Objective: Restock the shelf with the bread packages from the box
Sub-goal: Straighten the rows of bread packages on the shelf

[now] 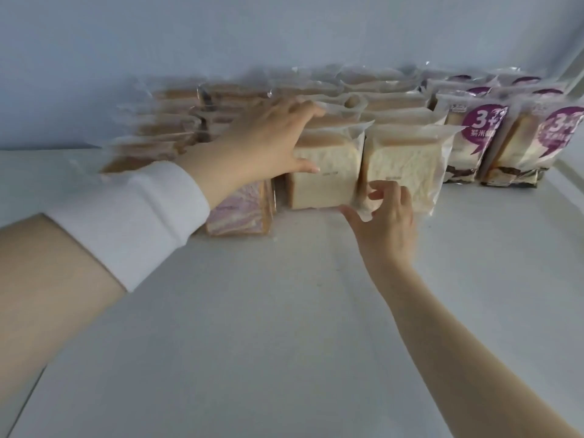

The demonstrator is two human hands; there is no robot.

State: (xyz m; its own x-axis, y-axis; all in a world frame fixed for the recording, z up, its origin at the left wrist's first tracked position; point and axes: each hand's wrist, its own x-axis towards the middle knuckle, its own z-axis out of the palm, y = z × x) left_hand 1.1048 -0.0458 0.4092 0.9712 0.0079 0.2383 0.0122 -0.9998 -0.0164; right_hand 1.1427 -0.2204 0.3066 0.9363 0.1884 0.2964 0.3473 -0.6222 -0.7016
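A clear-wrapped white bread package (328,175) stands upright at the front of a row on the white shelf (284,311). My left hand (268,143) grips its top and left side, thumb on the front face. My right hand (387,216) pinches its lower right corner, between it and the neighbouring white bread package (407,172). A pink-swirled bread package (240,213) stands just left, partly hidden behind my left wrist. The box is out of view.
Rows of wrapped bread reach back to the pale wall (221,42). Two packages with purple labels (483,140) stand at the right, near the shelf's side edge (568,172). The shelf surface stretches toward me in front of the rows.
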